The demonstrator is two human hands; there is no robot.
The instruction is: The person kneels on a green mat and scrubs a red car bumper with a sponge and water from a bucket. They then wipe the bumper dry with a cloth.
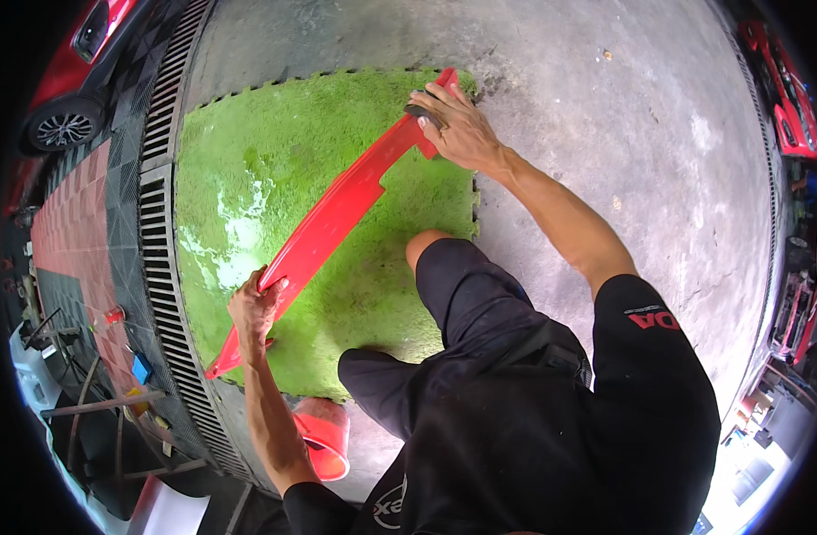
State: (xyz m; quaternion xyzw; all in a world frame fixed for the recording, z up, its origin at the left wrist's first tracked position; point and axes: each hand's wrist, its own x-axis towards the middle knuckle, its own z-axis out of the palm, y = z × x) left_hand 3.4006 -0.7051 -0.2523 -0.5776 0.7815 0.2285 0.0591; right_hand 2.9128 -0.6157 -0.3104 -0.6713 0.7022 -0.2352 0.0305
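Observation:
A long, curved red car body panel [335, 221] slants over a wet green foam mat [234, 154], from lower left to upper right. My left hand [256, 307] grips its lower part, with the thumb on the face of the panel. Near the upper end, my right hand [459, 127] holds a dark sanding pad or block [423, 107] against the red surface, partly hidden under the fingers. Below the mat, close to my left forearm, is a red bucket [338, 435]. My knees are on or just over the mat.
A metal floor drain grate [157, 234] runs along the left. Beyond it are a red car [81, 73], a blue object [141, 368] on floor tiles, a wooden stand [101, 404] and a light-coloured panel [171, 508]. Concrete floor [616, 134] extends right; red car parts [790, 107] lie at the far right.

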